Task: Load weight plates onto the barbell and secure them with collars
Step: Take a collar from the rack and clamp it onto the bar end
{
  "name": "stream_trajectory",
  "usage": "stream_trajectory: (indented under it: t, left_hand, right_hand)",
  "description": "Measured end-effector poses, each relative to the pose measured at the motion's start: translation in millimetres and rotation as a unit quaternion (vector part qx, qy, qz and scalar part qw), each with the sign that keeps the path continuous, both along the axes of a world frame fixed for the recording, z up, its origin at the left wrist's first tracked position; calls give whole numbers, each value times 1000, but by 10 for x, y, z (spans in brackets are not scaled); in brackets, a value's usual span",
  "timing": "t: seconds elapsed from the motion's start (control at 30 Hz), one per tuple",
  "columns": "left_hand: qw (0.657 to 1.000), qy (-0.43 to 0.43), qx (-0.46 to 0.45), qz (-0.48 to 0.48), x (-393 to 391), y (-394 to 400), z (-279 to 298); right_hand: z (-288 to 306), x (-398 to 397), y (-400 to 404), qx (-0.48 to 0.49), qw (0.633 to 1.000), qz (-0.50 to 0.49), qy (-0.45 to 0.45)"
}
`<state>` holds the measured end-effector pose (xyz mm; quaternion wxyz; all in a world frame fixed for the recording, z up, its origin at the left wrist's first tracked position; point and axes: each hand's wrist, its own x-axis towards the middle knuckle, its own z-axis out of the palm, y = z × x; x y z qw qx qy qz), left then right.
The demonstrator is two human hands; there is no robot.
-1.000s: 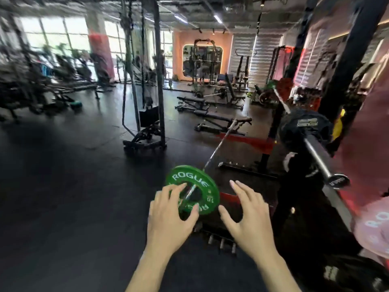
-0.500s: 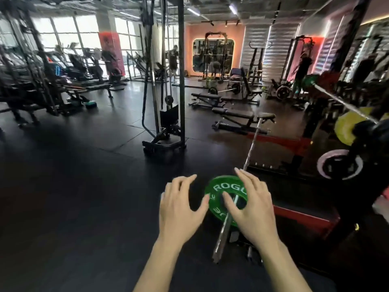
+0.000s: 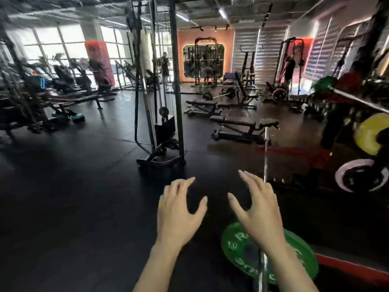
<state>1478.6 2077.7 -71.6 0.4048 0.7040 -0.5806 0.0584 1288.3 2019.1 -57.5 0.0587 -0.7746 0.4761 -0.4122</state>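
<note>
A green weight plate (image 3: 240, 249) with white lettering sits on the sleeve of a steel barbell (image 3: 265, 157) that runs away from me across the dark floor. My right hand (image 3: 257, 211) hovers above the plate with spread fingers and holds nothing. My left hand (image 3: 179, 211) floats to the left of it, fingers spread, also empty. My right forearm covers part of the plate. No collar is visible.
A cable machine (image 3: 166, 131) stands ahead on the black rubber floor. Flat benches (image 3: 242, 125) lie beyond the bar's far end. At the right, a rack holds yellow (image 3: 366, 135) and pink-rimmed (image 3: 357, 175) plates. A red platform edge (image 3: 347, 268) runs by the green plate.
My view has swung left and up, so the green plate now sits low in the frame. Both hands have lifted off the plate and hang open above it.
</note>
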Motion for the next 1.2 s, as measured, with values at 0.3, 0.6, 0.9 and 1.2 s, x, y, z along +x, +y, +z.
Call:
stream_trajectory:
  t: [0.3, 0.6, 0.9, 1.2]
  left_hand:
    - [1000, -15, 2, 17, 1392, -1616, 28]
    - [998, -33, -19, -48, 2602, -3660, 57]
    - [989, -26, -8, -148, 3065, -5602, -129]
    - [980, -46, -32, -190, 3281, -7859, -72]
  right_hand:
    - [-23, 1399, -1671, -2, 999, 17, 28]
    - [55, 2437, -3252, -18, 993, -90, 78]
    - [-89, 2910, -4834, 0, 982, -180, 59]
    - [-73, 3188, -7024, 6, 975, -218, 50]
